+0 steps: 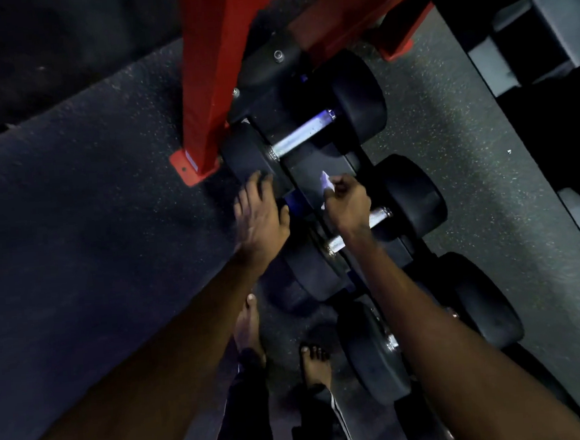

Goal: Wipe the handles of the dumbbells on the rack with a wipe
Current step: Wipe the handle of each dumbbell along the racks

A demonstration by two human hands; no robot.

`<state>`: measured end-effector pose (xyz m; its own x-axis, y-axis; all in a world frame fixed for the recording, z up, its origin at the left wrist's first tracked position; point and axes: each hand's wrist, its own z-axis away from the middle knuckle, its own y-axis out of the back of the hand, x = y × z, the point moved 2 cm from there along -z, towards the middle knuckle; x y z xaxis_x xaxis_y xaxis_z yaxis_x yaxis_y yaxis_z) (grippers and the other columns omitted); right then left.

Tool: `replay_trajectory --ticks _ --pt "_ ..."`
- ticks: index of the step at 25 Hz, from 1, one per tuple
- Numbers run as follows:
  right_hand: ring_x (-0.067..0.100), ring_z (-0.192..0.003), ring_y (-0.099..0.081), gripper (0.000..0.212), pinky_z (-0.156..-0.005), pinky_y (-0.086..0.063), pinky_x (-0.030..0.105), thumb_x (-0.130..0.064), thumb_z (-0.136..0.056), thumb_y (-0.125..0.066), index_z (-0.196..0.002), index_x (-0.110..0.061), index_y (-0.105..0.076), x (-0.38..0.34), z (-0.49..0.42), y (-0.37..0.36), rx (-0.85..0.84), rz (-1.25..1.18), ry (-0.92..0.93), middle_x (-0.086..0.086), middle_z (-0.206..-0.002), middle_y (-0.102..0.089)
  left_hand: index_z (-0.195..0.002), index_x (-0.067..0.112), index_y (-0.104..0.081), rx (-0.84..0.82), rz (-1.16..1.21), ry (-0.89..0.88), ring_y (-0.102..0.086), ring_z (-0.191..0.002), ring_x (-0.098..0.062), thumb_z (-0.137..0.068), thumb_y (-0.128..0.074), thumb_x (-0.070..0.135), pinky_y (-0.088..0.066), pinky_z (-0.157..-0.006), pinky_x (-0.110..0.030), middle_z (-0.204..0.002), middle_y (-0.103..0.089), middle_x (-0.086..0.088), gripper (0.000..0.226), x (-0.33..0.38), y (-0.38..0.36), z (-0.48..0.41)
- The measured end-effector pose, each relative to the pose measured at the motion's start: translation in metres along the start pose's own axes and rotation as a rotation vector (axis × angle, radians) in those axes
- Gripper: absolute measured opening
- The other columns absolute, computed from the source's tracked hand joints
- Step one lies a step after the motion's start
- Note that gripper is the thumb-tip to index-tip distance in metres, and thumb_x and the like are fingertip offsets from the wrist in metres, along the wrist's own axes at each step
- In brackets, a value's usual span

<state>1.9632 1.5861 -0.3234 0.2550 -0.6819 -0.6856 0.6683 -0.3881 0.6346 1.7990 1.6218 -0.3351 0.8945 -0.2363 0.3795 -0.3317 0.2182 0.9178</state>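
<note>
Three black dumbbells lie in a row on a low rack (316,170). The far dumbbell (305,134) shows a bare metal handle. The middle dumbbell (377,215) has its handle partly under my right hand (347,203), which pinches a small white wipe (325,183) just above the handle's left part. My left hand (259,215) lies with straight fingers against the near head of the far dumbbell. The near dumbbell (427,334) is mostly hidden behind my right forearm.
A red steel post (210,88) with a bolted foot stands just left of the rack. My bare feet (283,344) stand on the dark speckled rubber floor beside the near dumbbell. Another grey and black rack (539,30) runs along the right edge.
</note>
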Motion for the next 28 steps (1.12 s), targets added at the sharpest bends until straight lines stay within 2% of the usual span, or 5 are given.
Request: replay_trajectory --ticks 5,17,21,25,28 --pt "0.019 -0.096 -0.07 0.018 -0.077 -0.042 0.011 -0.011 -0.087 -0.065 -0.103 -0.012 -0.074 -0.031 -0.04 -0.023 -0.048 0.076 0.151 0.008 -0.101 -0.076 -0.158 0.007 -0.022 -0.076 -0.037 -0.065 -0.022 -0.151 -0.033 -0.081 -0.073 0.048 -0.022 -0.122 -0.048 -0.165 -0.02 -0.016 0.101 -0.035 0.012 -0.049" --pt "0.032 -0.108 -0.058 0.027 -0.08 -0.043 0.014 -0.003 -0.096 -0.05 -0.117 0.001 -0.066 -0.051 -0.067 -0.086 -0.272 0.282 0.302 0.019 -0.117 -0.061 -0.16 0.017 0.01 -0.349 0.12 -0.048 0.008 -0.155 -0.019 -0.065 -0.08 0.065 -0.008 -0.124 -0.054 -0.169 0.009 0.001 0.14 -0.056 0.002 -0.089" --pt "0.026 -0.084 -0.064 0.015 -0.072 -0.041 0.014 -0.011 -0.088 -0.065 -0.1 -0.007 -0.075 -0.06 -0.069 -0.094 -0.18 0.345 0.501 0.011 -0.097 -0.063 -0.16 0.015 0.009 -0.35 0.117 -0.059 0.006 -0.155 -0.022 -0.063 -0.081 0.068 -0.012 -0.121 -0.056 -0.169 0.007 -0.002 0.143 -0.053 0.003 -0.089" --pt "0.014 -0.081 -0.053 0.017 -0.079 -0.043 0.025 -0.001 -0.082 -0.06 -0.098 -0.003 -0.068 -0.042 -0.058 -0.108 -0.028 0.114 0.142 0.013 -0.099 -0.062 -0.16 0.016 0.011 -0.372 0.111 -0.035 0.008 -0.155 -0.021 -0.065 -0.082 0.066 -0.018 -0.12 -0.059 -0.169 0.008 -0.001 0.142 -0.053 0.005 -0.091" --pt "0.016 -0.074 -0.053 0.009 -0.064 -0.044 0.028 -0.005 -0.084 -0.057 -0.087 -0.003 -0.066 -0.03 -0.056 -0.123 -0.076 -0.203 -0.276 0.013 -0.085 -0.064 -0.16 0.017 0.009 -0.37 0.106 -0.037 0.005 -0.155 -0.021 -0.064 -0.083 0.065 -0.024 -0.117 -0.06 -0.169 0.006 0.0 0.141 -0.054 0.005 -0.089"
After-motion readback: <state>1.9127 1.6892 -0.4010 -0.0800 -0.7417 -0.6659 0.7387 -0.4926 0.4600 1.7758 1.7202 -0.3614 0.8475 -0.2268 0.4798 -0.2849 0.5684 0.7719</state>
